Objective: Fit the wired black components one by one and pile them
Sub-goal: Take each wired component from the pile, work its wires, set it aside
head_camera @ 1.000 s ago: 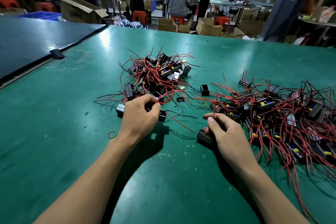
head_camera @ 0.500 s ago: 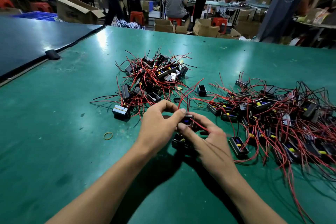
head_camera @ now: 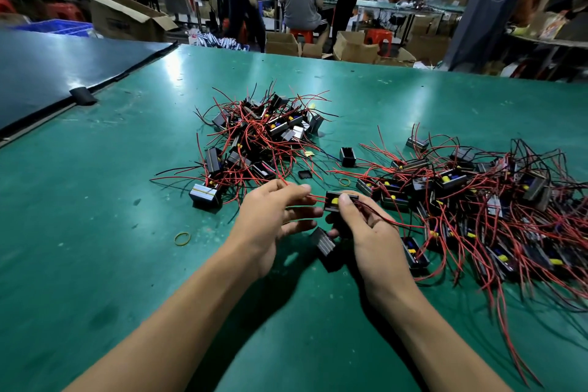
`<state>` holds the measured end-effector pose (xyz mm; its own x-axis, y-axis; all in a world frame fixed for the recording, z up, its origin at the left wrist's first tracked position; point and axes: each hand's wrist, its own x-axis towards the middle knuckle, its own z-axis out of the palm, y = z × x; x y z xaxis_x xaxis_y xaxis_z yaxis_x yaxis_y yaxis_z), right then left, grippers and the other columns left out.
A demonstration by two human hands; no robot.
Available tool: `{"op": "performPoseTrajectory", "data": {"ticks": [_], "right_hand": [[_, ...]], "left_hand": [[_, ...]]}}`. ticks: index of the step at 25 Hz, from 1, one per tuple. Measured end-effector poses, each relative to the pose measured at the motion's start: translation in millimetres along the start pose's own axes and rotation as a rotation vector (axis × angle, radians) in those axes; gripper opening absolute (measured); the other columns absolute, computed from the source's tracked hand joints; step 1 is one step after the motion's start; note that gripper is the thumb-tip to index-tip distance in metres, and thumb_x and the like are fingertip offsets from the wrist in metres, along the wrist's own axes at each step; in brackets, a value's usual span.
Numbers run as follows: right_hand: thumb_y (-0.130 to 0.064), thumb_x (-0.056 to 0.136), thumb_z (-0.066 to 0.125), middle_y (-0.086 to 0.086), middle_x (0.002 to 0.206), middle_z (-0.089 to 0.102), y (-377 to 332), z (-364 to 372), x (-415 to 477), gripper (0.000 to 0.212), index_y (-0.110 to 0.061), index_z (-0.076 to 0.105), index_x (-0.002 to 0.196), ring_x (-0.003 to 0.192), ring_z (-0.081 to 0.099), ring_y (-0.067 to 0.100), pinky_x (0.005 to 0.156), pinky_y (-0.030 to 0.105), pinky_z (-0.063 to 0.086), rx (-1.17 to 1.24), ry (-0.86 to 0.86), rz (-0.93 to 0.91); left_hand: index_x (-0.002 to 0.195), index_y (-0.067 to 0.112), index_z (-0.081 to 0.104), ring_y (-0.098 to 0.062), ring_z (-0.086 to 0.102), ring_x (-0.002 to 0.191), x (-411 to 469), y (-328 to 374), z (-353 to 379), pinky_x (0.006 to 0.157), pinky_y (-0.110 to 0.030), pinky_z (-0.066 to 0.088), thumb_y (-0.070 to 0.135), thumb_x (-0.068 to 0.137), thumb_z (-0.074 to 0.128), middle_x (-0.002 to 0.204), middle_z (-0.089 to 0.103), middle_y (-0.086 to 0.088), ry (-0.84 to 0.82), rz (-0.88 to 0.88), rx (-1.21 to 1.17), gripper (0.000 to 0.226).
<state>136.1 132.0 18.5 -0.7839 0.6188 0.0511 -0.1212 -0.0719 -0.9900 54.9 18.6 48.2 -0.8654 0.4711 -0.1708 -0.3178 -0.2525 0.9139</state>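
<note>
Head view: the right hand (head_camera: 372, 239) grips a wired black component (head_camera: 332, 200). Just beside it, the left hand (head_camera: 267, 219) pinches its red wires (head_camera: 313, 197). One component heap (head_camera: 261, 137) lies beyond the left hand and another (head_camera: 477, 200) lies right of the right hand, both on the green surface (head_camera: 95, 232).

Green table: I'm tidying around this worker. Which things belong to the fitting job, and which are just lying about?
Job: component held in right hand; its red wires pinched by left hand; black case by the hands; far pile; right pile.
Lying about: rubber band; cardboard box; black pad.
</note>
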Motion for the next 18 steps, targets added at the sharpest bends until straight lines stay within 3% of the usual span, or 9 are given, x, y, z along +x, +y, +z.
{"op": "performPoseTrajectory", "data": {"ticks": [3,6,10,12,15,16,18], "right_hand": [[-0.032,0.096,0.064,0.002,0.069,0.064,-3,-2,3,0.02,-0.023,0.074,0.081,0.057,0.054,0.014,0.056,0.029,0.048,0.094,0.021,0.106],[-0.034,0.095,0.065,0.004,0.071,0.066,-4,-3,4,0.024,-0.019,0.075,0.079,0.055,0.054,0.012,0.052,0.026,0.047,0.113,-0.006,0.134],[-0.033,0.095,0.064,0.006,0.071,0.064,-5,-3,0,0.024,-0.02,0.077,0.079,0.053,0.053,0.011,0.048,0.023,0.045,0.116,-0.057,0.129],[-0.029,0.096,0.063,0.005,0.072,0.065,-5,-4,0,0.02,-0.016,0.076,0.088,0.056,0.054,0.012,0.052,0.022,0.047,0.06,-0.071,0.088],[-0.024,0.096,0.065,-0.003,0.081,0.072,-6,-7,-2,0.013,-0.019,0.073,0.104,0.066,0.064,0.01,0.059,0.023,0.056,-0.052,-0.107,-0.008],[-0.025,0.095,0.066,-0.003,0.082,0.073,-7,-8,-2,0.013,-0.021,0.072,0.105,0.067,0.066,0.008,0.061,0.025,0.058,-0.105,-0.109,-0.036],[-0.026,0.093,0.068,-0.002,0.08,0.073,-8,-8,-3,0.015,-0.024,0.071,0.108,0.064,0.065,0.003,0.063,0.02,0.056,-0.229,-0.099,-0.097]], "left_hand": [[0.077,0.013,0.064,-0.022,0.073,0.072,-1,4,-1,0.064,-0.029,0.059,0.015,0.085,0.069,0.078,0.072,-0.006,-0.053,-0.169,-0.124,0.01],[0.068,0.007,0.072,-0.018,0.07,0.06,4,7,-6,0.055,-0.024,0.059,0.017,0.083,0.07,0.076,0.072,-0.007,0.002,-0.336,-0.206,0.018],[0.084,0.004,0.059,-0.014,0.053,0.041,6,3,-9,0.039,-0.019,0.045,0.013,0.089,0.064,0.062,0.061,-0.006,0.068,-0.395,-0.127,0.012],[0.093,0.002,0.058,-0.016,0.05,0.042,8,0,-12,0.042,-0.021,0.041,0.021,0.089,0.067,0.061,0.058,-0.004,0.127,-0.229,0.24,0.021],[0.116,0.012,0.054,-0.021,0.062,0.067,10,4,-25,0.067,-0.034,0.053,0.044,0.085,0.068,0.078,0.066,-0.007,0.307,0.129,1.023,0.047],[0.122,0.013,0.052,-0.018,0.06,0.066,8,8,-27,0.068,-0.034,0.052,0.043,0.085,0.068,0.075,0.064,-0.004,0.351,0.255,1.098,0.05],[0.122,0.013,0.056,-0.009,0.052,0.056,2,14,-24,0.062,-0.031,0.047,0.028,0.087,0.068,0.065,0.059,0.004,0.367,0.621,1.007,0.04]]}}
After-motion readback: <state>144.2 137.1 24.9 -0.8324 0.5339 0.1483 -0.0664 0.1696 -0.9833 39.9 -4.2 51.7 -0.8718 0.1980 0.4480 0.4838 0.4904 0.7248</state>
